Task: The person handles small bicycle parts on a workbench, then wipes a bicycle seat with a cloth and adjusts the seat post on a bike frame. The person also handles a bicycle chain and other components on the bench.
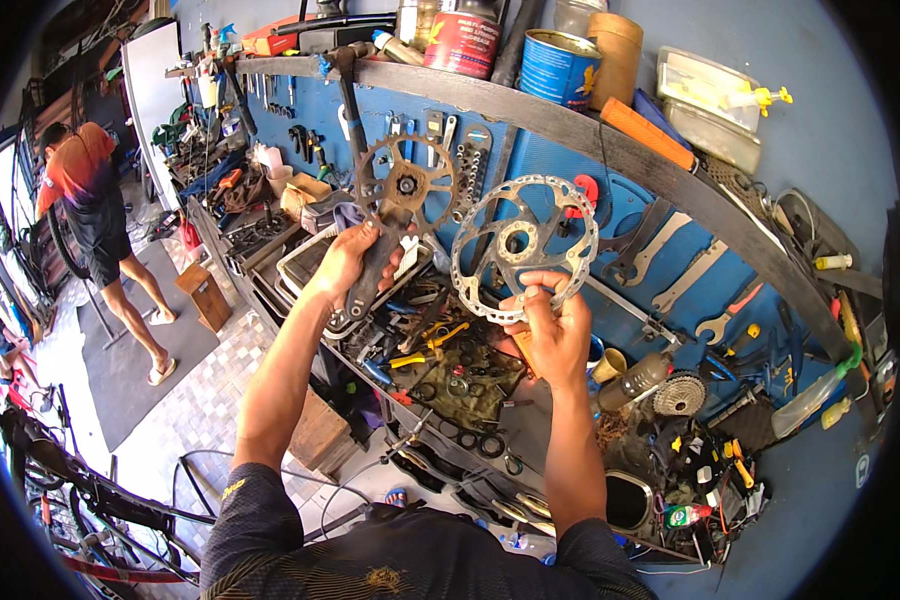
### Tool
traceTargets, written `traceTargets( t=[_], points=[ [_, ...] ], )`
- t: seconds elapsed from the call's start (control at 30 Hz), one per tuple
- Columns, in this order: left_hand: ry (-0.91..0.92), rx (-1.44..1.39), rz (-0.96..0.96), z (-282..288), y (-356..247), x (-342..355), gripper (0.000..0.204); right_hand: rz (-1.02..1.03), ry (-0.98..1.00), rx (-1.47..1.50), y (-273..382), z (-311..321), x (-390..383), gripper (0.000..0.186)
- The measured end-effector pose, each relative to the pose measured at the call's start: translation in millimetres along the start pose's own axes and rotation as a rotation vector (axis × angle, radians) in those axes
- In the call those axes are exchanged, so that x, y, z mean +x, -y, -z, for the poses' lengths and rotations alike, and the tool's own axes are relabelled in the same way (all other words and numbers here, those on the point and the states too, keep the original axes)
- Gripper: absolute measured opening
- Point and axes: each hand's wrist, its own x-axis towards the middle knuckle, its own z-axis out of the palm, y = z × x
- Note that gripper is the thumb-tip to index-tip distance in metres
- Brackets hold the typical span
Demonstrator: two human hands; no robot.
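Observation:
My left hand (345, 262) is closed around a dark bicycle crank arm (378, 258). At the crank's upper end sits a brownish toothed chainring (438, 186), raised in front of the tool wall. To its right, my right hand (555, 335) grips a bare silver chainring (499, 243) by its lower edge, thumb and fingers pinching the toothed rim. Its open spokes and round centre hole face me. The two rings are side by side at similar height, with a narrow gap between them. Both are held above the cluttered workbench.
Wrenches (662, 250) hang on the blue tool wall. Cans (560, 68) line the shelf above. Yellow-handled pliers (430, 343), a bottle (638, 383), and a cassette (681, 394) lie about the bench. Another person (95, 210) stands on a dark mat at left.

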Motion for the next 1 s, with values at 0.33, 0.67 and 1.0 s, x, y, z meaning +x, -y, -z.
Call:
traceTargets(
  t=[0.33, 0.67, 1.0],
  points=[
    [-0.145, 0.092, -0.032, 28.8, 18.5, -35.9, 0.043, 0.082, 0.044, 0.165, 23.0, -37.3, 34.3, 0.022],
    [-0.271, 0.001, -0.086, 52.2, 37.7, -59.6, 0.051, 0.047, 0.047, 0.596, 40.8, -38.6, 65.7, 0.035],
    [-0.231, 0.004, -0.046, 49.4, 54.0, -62.6, 0.049, 0.096, 0.003, 0.734, 46.7, -17.3, 51.8, 0.031]
  ],
)
